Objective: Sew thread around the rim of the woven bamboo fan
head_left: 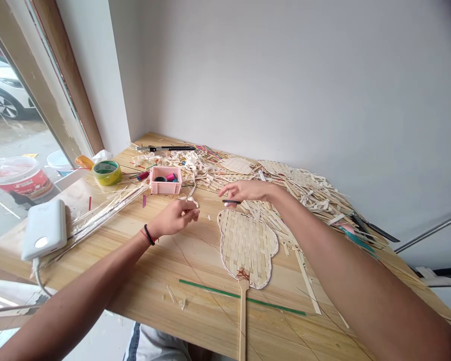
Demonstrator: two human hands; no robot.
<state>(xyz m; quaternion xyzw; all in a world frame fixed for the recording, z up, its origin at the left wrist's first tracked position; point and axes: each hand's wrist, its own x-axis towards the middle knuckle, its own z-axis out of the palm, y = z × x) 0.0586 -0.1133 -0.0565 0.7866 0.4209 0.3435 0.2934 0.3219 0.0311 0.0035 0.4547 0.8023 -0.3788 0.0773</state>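
Observation:
My left hand (177, 216) is above the table left of the woven fan, its fingers pinched together; what they hold, if anything, is too small to make out. A thin dark thread (195, 273) runs across the wood from below that hand towards the front edge. Beyond the fan's top, my right hand (244, 191) holds a small dark loop-shaped object (231, 201) between thumb and fingers; its kind is unclear. The fan (248, 245) lies flat, pale woven strips with a bound edge. Reddish-brown thread (243, 274) is wrapped where its wooden handle (242, 321) joins.
A green strip (199, 286) passes by the handle. Farther back are a pink basket (166, 187) with spools, a tape roll (106, 173) and heaped bamboo strips (285, 220). Scissors (376, 230) lie right. A white power bank (45, 229) with a cable sits left.

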